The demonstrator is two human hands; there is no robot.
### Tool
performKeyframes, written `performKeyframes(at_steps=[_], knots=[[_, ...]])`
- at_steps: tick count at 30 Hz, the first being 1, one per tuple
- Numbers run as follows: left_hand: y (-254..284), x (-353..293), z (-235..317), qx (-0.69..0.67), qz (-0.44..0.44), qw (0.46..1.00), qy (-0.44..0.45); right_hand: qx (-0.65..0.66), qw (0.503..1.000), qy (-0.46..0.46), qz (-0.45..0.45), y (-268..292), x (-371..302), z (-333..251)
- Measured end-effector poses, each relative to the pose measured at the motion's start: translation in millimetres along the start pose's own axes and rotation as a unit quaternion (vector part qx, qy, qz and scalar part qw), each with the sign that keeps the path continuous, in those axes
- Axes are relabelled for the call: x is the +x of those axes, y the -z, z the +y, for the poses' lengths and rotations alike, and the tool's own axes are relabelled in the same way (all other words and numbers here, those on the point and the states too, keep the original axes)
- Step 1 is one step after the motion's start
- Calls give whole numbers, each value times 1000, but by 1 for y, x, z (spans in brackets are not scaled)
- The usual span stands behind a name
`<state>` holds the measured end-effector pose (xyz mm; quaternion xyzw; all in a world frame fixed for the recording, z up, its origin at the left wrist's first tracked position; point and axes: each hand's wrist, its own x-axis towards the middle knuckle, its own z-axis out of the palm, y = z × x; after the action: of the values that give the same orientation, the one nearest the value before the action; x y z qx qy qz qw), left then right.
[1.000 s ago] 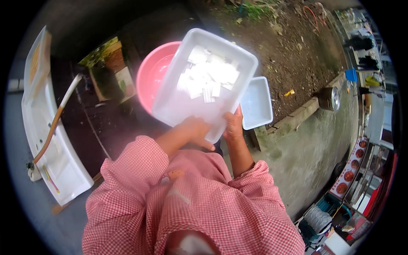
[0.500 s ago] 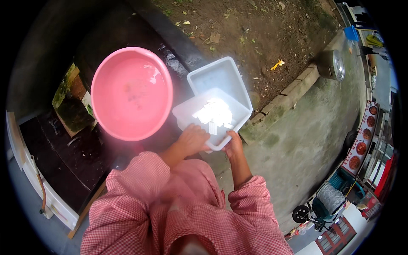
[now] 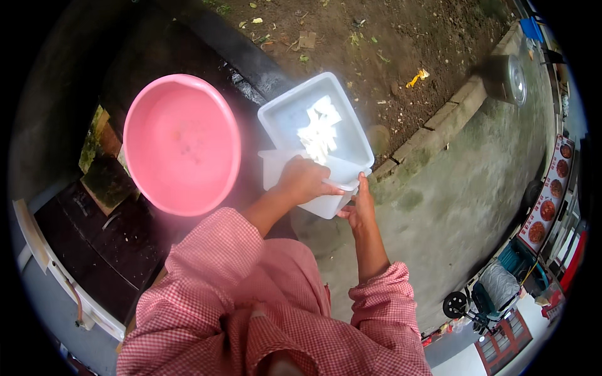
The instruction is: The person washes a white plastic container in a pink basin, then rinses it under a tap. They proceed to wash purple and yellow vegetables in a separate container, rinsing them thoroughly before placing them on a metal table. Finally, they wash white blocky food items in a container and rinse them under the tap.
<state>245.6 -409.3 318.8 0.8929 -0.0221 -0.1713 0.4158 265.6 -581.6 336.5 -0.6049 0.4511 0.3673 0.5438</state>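
A translucent white plastic tub (image 3: pixel 321 207) is tilted away from me, its mouth over a second white tub (image 3: pixel 349 119) that lies just beyond it. My right hand (image 3: pixel 359 207) grips the tilted tub at its right corner, fingers underneath. My left hand (image 3: pixel 302 180) has hold of the near rim, with the thumb outside and the other fingers partly hidden inside. Glaring white pieces (image 3: pixel 320 130), probably cut chunks, lie in the far tub and trail back to the tilted tub's lip. Glare blurs their outlines.
A large pink basin (image 3: pixel 182 144) stands left of the tubs, on a dark surface. Past the tubs lies bare soil with a brick edging (image 3: pixel 439 116). A metal pot (image 3: pixel 505 78) stands farther right on concrete, and a wheeled cart (image 3: pixel 483 297) at lower right.
The near tub has tipped forward, and the white pieces have slid from it into the far tub. My left hand has moved up and right along its rim.
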Motion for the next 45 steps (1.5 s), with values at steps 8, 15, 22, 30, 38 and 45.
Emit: performKeyframes(at_steps=[8,15,22,30,38,45], knots=[[8,-7,28,-22,6,1000,-20,-5,999,-38,-9,21,-23,2],[19,-57,42,-68,78,991,-82,-20,1000,19,-12,30,-55,27],[24,-126,17,-67,100,984,-130,68,992,104,-29,0,-84,70],[62,-266,-57,-78,93,978,-167,64,988,77,-118,-77,-103,147],[196,-507,-132,-66,413,886,199,-118,939,205,-251,-258,-150,212],[294,-766,-121,136,602,720,318,-210,886,196,-363,-398,-219,265]])
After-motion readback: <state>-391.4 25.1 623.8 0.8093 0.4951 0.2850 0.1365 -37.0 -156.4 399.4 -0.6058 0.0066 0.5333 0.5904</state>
